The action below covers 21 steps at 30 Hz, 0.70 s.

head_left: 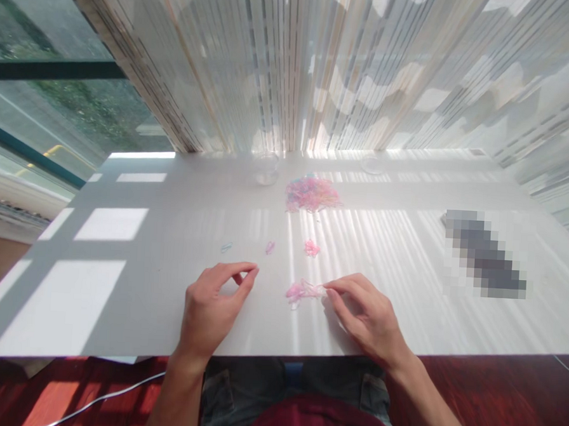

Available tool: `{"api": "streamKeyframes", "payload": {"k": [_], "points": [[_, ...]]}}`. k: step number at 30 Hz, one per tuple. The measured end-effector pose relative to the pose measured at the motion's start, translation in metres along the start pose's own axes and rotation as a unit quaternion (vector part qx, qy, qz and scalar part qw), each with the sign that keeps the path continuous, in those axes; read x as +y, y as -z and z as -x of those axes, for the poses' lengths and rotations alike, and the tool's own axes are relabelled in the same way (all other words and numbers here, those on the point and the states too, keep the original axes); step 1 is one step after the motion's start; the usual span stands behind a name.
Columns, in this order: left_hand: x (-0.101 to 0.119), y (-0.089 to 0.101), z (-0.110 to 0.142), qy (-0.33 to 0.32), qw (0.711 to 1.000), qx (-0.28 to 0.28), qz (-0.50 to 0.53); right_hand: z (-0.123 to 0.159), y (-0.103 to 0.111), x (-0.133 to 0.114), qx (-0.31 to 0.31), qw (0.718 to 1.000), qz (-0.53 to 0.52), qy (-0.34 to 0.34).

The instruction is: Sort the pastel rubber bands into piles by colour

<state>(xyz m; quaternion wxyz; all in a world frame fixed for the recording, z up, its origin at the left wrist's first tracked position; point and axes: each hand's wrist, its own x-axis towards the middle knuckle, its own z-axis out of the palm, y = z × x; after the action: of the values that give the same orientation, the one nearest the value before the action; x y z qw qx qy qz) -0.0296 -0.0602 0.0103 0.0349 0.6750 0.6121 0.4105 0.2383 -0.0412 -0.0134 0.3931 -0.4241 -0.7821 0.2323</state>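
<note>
Beside the largest pile [313, 195], clear container [266, 172].

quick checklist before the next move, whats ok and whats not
1. Left hand away from the near pink pile: ok
2. Left fingertips free of any strand: cannot tell, too small to see
3. Right hand clear of the near pink pile: not ok, fingertips at its right edge
4. Right fingertips gripping a strand: cannot tell
5. Teal piece, purple piece and small pink cluster apart from one another: ok
6. Large mixed pile apart from the small pink cluster: ok
</note>
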Motion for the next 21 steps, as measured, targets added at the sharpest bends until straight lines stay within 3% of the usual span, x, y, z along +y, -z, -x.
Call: {"api": "streamKeyframes", "payload": {"k": [2, 7, 13, 21], "points": [[-0.023, 0.009, -0.010, 0.038, 0.997, 0.038, -0.049, 0.000, 0.000, 0.001, -0.001, 1.000, -0.002, -0.014], [-0.057, 0.014, -0.026, 0.081, 0.992, 0.045, -0.088, 0.000, -0.004, -0.001, -0.002, 1.000, 0.019, -0.018], [-0.061, 0.005, -0.023, 0.084, 0.993, 0.003, -0.078, 0.000, -0.007, -0.001, -0.003, 0.999, 0.039, -0.006], [-0.064, 0.009, -0.020, 0.078, 0.993, 0.031, -0.086, 0.001, -0.006, -0.001, -0.007, 0.999, 0.046, -0.013]]}}
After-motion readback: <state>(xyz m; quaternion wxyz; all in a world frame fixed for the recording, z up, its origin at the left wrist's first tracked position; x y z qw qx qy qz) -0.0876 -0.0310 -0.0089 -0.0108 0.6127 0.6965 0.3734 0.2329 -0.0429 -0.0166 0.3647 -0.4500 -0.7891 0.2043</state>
